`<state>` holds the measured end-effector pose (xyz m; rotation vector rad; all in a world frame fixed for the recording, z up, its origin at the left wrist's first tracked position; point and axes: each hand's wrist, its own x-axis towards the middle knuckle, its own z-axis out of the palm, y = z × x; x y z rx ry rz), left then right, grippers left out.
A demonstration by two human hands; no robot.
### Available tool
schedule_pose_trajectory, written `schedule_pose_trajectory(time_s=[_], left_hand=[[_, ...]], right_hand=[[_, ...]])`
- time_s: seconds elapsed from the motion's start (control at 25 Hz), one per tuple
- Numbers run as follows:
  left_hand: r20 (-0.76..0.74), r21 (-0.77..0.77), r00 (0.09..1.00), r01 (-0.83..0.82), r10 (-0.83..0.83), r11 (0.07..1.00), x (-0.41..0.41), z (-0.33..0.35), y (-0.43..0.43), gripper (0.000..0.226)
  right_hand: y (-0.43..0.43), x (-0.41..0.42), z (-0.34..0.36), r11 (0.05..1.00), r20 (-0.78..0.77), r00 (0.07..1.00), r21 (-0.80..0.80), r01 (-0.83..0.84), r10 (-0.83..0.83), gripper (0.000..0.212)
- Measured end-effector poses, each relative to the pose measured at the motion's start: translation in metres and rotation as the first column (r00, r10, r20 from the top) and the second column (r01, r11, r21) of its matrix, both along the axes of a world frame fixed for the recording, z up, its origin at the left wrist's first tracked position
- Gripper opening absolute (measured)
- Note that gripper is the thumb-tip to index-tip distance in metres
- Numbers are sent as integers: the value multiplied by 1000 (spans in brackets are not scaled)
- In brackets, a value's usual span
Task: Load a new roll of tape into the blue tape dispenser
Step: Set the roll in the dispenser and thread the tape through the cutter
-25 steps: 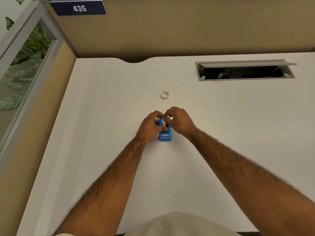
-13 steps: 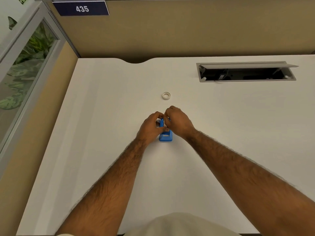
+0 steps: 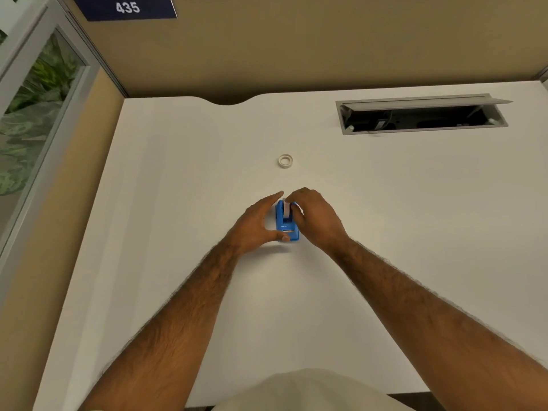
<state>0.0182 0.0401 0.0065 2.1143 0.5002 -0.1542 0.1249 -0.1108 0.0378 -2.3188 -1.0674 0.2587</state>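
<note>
The blue tape dispenser (image 3: 286,226) stands on the white desk (image 3: 184,232), its cutter end toward me. A white tape roll (image 3: 287,209) sits in its far part. My left hand (image 3: 255,224) lies against the dispenser's left side with straight fingers, the index finger reaching past its far end and the thumb touching its near end. My right hand (image 3: 318,218) curls over the right side, fingertips pinching the top of the tape roll. A second small white ring of tape (image 3: 285,160) lies flat on the desk beyond the hands.
An open cable hatch (image 3: 421,114) with its grey lid raised is set into the desk at the back right. A tan partition (image 3: 296,48) closes off the rear, and a glass panel (image 3: 32,99) runs along the left.
My left hand has uncurled from the dispenser and now lies straight along its side. The white roll now shows in the dispenser. My right hand stays curled on top.
</note>
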Motion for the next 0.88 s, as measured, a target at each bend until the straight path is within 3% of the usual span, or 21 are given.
schedule_pose_trajectory(time_s=[0.16,0.24,0.36,0.48,0.56,0.64,0.76,0.88], left_hand=[[55,42,998,21,-23,999,2,-4,0,97],[91,39,996,22,-26,999,0,-8,0,95],[121,31,992,23,-27,999,-3,-11,1,93],[130,79,990,40,-50,996,-2,-12,4,91],[122,97,991,44,-56,994,-2,-14,4,89],[113,118,992,43,-56,992,-3,-15,4,89],[128,121,990,39,-55,992,-4,-17,5,86],[141,126,988,39,-57,991,-3,-17,5,83]], right_hand=[[-10,-16,-1,958,-181,954,118,261,-238,21],[-6,-21,2,911,-329,880,110,397,-343,19],[5,-29,8,831,-578,677,-3,556,-455,16],[15,-36,18,751,-772,390,-165,640,-502,15],[21,-36,24,687,-835,211,-246,683,-509,16],[27,-34,28,640,-860,98,-291,711,-501,18],[33,-30,29,616,-872,11,-336,713,-489,23],[37,-31,28,601,-866,-5,-352,718,-500,27]])
